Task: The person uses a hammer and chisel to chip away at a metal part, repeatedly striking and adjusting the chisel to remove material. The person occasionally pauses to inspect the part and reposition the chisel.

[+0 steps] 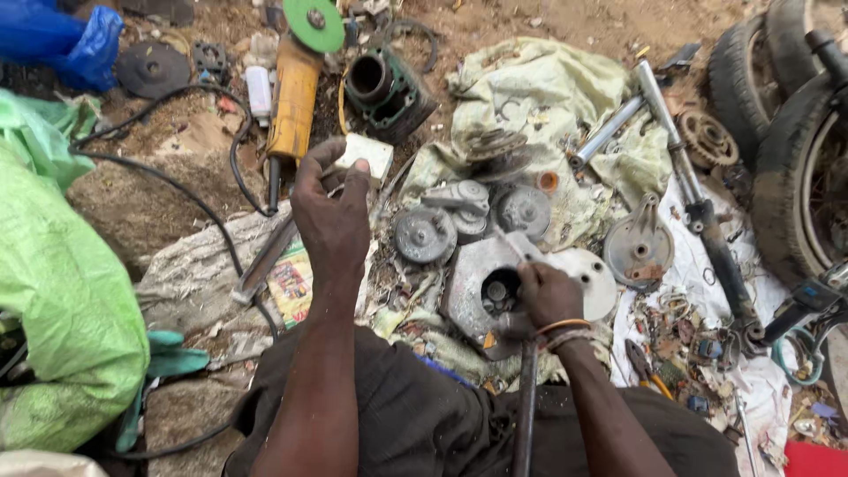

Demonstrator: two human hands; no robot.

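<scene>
Person sitting on the ground, working over scattered engine parts.

Right hand (546,296) is gripping the rim of a grey metal cover (473,291), lying at 5 o'clock among loose discs (426,235). Left hand (331,208) is reaching toward 12, fingers half-curled over a small white box (369,155), grasp unclear. Yellow grinder (294,97) is lying idle at 11. Parts are lying separated; nothing is looking reassembled.

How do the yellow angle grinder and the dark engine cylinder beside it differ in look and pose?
The yellow angle grinder is long and slim, lying flat with a green disc at its far end; the engine cylinder is squat and blocky, its round bore open to view. The grinder trails a black cable; the cylinder has none. Both rest on bare dirt beyond the left hand, untouched.
</scene>
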